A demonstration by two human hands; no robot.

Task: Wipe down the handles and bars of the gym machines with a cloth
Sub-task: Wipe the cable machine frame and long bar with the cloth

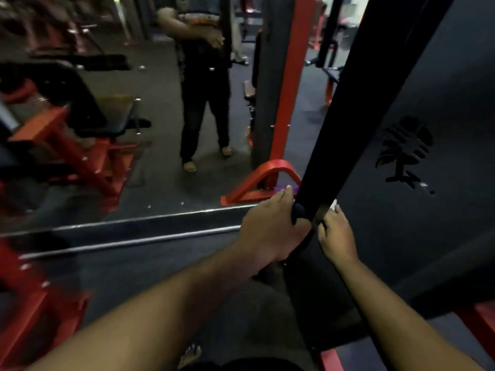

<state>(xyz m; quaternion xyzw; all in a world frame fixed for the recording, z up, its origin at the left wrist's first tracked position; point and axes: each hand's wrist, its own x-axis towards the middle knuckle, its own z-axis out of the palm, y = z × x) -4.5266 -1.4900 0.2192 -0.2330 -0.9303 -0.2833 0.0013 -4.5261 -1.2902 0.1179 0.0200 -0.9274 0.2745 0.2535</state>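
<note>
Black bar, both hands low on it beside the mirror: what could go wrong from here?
1. No cloth is clearly visible in the left hand or right hand; the bar may be gripped rather than wiped.
2. The mirror is close; a slip could knock it.
3. Dim, blurred view: missed patches on the bar could go unnoticed.

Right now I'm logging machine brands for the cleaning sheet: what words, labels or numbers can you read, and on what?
No text can be read.
Black panel: a cut-out emblem, a stylised figure, shows no legible letters.
Red frame: no label seen.
Black bar: no markings seen.
</note>
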